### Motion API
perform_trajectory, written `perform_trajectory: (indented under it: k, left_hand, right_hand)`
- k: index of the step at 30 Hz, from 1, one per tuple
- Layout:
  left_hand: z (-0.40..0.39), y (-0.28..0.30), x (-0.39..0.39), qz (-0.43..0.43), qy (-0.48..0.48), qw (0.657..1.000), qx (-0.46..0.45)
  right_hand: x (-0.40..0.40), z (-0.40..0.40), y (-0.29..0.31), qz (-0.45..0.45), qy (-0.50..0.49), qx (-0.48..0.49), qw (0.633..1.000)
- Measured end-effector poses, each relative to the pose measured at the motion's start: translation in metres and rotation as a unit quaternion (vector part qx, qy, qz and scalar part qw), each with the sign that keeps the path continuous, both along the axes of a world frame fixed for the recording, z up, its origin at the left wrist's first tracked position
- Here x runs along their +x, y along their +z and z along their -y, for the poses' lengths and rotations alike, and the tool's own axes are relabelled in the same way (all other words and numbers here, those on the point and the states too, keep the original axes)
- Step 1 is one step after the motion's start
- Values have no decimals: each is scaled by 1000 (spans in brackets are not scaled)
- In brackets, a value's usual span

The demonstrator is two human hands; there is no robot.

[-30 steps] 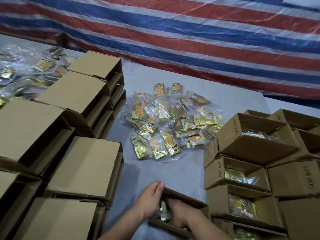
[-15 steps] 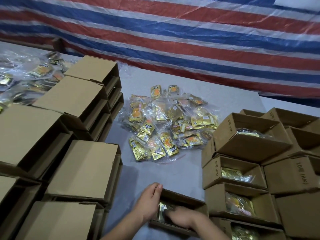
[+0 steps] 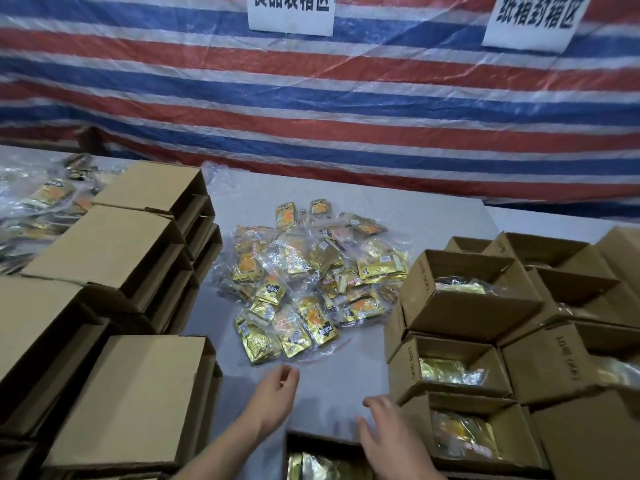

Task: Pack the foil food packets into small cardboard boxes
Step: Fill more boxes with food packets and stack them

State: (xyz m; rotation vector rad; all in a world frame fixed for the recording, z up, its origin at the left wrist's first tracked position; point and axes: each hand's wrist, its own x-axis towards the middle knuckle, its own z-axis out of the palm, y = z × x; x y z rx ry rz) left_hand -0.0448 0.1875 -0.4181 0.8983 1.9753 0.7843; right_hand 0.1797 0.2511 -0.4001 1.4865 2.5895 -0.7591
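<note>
Both hands are up off the box and holding nothing. The left hand [image 3: 277, 393] hovers over bare counter [image 3: 363, 216] just near of the packet pile, fingers [image 3: 289, 374] loosely curled and a bit apart. The right hand [image 3: 388, 434] sits over the far right corner of the open box [image 3: 322, 455] at the near edge, fingers spread and relaxed, slightly blurred.

That open box is cut off by the bottom of the view, and you can see gold foil inside it. The main pile of foil packets [image 3: 308, 289] is in the middle of the counter, most of them bagged in clear plastic, spilling out in a rough heap. Its near edge stops just short of the left hand.

Room to move is basically a grey lane down the middle. On the left it's walled in by stacks of closed boxes [image 3: 131, 237] running from near to far. On the right it's hemmed by the filled boxes [image 3: 460, 296], stacked with their open sides facing up and toward the camera, foil showing in several. The right edge of the pile nearly touches that stack. The widest free patch is the strip between the pile and the open box, right where the hands are.

More bagged packets [image 3: 38, 206] are heaped far left behind the closed stacks. Behind the counter hangs a striped tarp [image 3: 346, 98] with two paper signs [image 3: 291, 12].
</note>
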Motion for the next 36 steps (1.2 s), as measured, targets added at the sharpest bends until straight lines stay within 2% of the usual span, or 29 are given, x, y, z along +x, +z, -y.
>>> perform_trajectory:
  k: [5,9,15,17,20,23,26,29,33,36]
  left_hand:
    - [-81,16,-48,-170,-32,985,-10]
    - [-143,25,-73,-270,-73,960,-17]
    - [-244,26,-81,-362,-111,925,-36]
    - [-271,19,-79,-395,-122,909,-54]
    - [-298,5,-77,-447,-150,877,-88]
    - [-314,-5,-75,-456,-169,865,-125]
    - [-320,-16,-75,-423,-165,879,-147]
    - [-324,-27,-74,-432,-154,875,-157]
    - [-323,-30,-71,-419,-130,881,-177]
    - [-319,-19,-71,-405,-117,896,-135]
  right_hand:
    - [-3,6,-10,-7,-62,-38,997]
    - [-6,2,-7,-5,-66,-59,996]
    - [-15,-14,-11,21,-85,-109,990]
    - [-15,-12,-13,36,-51,-138,988]
    - [-7,-14,-17,4,-86,-142,986]
    - [1,-8,-12,-9,-70,-90,993]
    - [3,-2,-16,-57,-61,-63,995]
    - [2,1,-18,-87,-61,-54,993]
    - [4,2,-23,-80,-58,-48,994]
    - [3,0,-24,-56,-56,-39,996]
